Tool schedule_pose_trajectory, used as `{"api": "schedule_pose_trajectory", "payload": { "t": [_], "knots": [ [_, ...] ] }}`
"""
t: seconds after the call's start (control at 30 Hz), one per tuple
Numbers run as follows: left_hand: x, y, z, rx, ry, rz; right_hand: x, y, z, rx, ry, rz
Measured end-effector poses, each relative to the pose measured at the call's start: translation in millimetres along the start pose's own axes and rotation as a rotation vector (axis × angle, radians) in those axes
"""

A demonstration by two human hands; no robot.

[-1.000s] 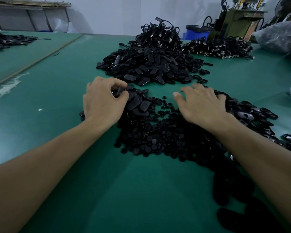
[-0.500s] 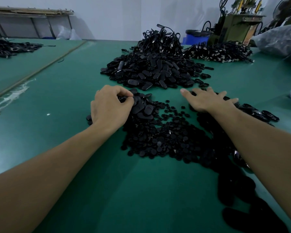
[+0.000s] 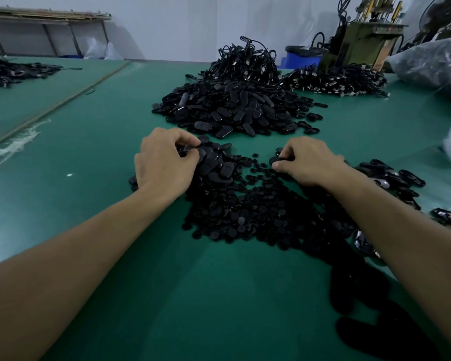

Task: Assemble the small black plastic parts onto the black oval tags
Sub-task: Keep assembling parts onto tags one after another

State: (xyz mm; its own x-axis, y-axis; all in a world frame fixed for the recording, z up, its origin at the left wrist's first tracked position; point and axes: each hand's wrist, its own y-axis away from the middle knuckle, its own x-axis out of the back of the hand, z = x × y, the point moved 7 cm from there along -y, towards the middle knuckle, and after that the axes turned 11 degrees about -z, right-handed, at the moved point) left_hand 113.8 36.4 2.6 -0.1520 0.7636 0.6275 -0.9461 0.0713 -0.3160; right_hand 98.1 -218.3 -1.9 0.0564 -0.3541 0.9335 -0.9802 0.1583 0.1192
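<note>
Half a second back the right hand (image 3: 310, 162) lay flat, fingers spread over the stock on the right. Now it has drawn in toward the middle with fingers curled, its grip pinching one black piece (image 3: 277, 160) just above the scatter of small parts (image 3: 240, 212). The left hand (image 3: 164, 162) has barely moved: its grip is closed on a tag (image 3: 186, 152) at the top of the near tags (image 3: 214, 165), fingers and thumb curled round it. I judge that both sides have picked, and that bringing the two together comes next.

The piece in the right grip shows a rounded end toward the left hand, and its long axis seems to run across the worktop (image 3: 89, 178), left to right. I cannot tell whether it is a tag or a small part. The left tag is mostly hidden under the fingers, so its heading is unclear. The big heap (image 3: 232, 108) lies well behind both hands
</note>
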Motion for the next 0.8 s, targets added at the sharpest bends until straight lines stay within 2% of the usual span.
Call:
{"api": "schedule_pose_trajectory", "payload": {
  "t": [0.2, 0.3, 0.37, 0.43, 0.5, 0.6, 0.7, 0.8],
  "knots": [
    [1, 1, 6, -0.049, -0.03, 0.032, 7, 10, -6, 0.106, -0.065, 0.065],
    [2, 9, 25, -0.255, -0.035, 0.072, 11, 14, -13, 0.227, -0.104, 0.128],
    [-3, 19, 41, -0.404, -0.005, 0.056, 13, 19, -19, 0.359, -0.267, 0.159],
    [-11, 25, 51, -0.452, 0.066, -0.004, 11, 24, -29, 0.494, -0.51, 0.093],
    [-19, 25, 50, -0.422, 0.119, -0.068, 6, 27, -39, 0.592, -0.639, 0.025],
    [-29, 20, 39, -0.31, 0.185, -0.164, -1, 28, -46, 0.652, -0.668, -0.045],
    [-33, 18, 33, -0.272, 0.267, -0.223, -8, 27, -44, 0.656, -0.716, -0.088],
    [-38, 16, 29, -0.241, 0.351, -0.282, -11, 24, -38, 0.615, -0.766, -0.047]
  ]
}}
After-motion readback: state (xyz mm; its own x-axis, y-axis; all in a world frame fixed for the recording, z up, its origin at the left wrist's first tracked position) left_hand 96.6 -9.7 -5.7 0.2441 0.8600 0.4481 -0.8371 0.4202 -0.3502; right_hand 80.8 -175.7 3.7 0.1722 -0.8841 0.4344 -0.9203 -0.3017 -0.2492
